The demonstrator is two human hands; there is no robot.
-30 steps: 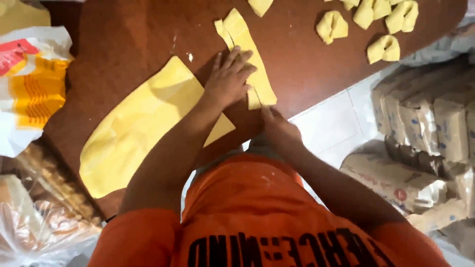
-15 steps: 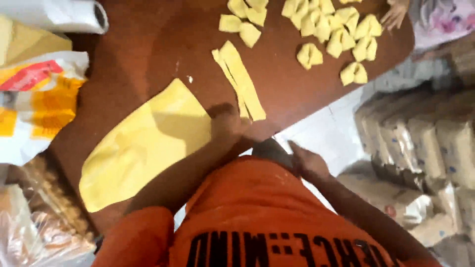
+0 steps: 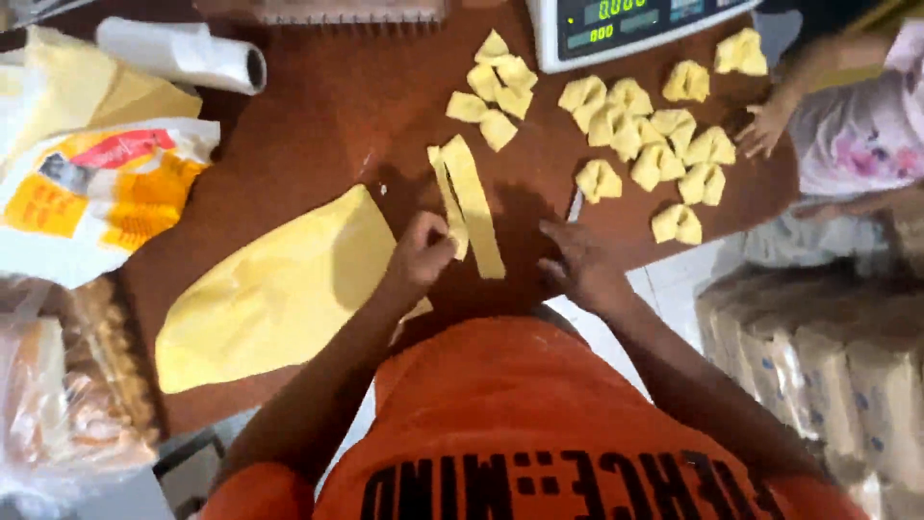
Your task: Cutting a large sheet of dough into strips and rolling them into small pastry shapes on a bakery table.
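On the brown table [image 3: 318,125] lies a wide yellow dough sheet [image 3: 279,289]. Beside it lie two long cut dough strips [image 3: 472,207]. My left hand [image 3: 423,255] pinches the near end of the narrower strip. My right hand [image 3: 577,265] rests on the table just right of the strips. A thin pale knife blade [image 3: 575,204] sticks out past its fingers, and the hand seems to grip it. Several folded dough pieces [image 3: 654,144] are spread farther back, with a few flat squares [image 3: 496,91] to their left.
A digital scale [image 3: 626,24] stands at the far edge. Another person's hand [image 3: 760,130] touches the table at the right. A plastic-film roll [image 3: 183,53] and printed bags [image 3: 96,188] lie at left. Stacked sacks [image 3: 818,366] fill the floor at right.
My left hand moved from the table's near edge up to the strips and took hold of one. My right hand came up onto the table. The view shifted toward the far side.
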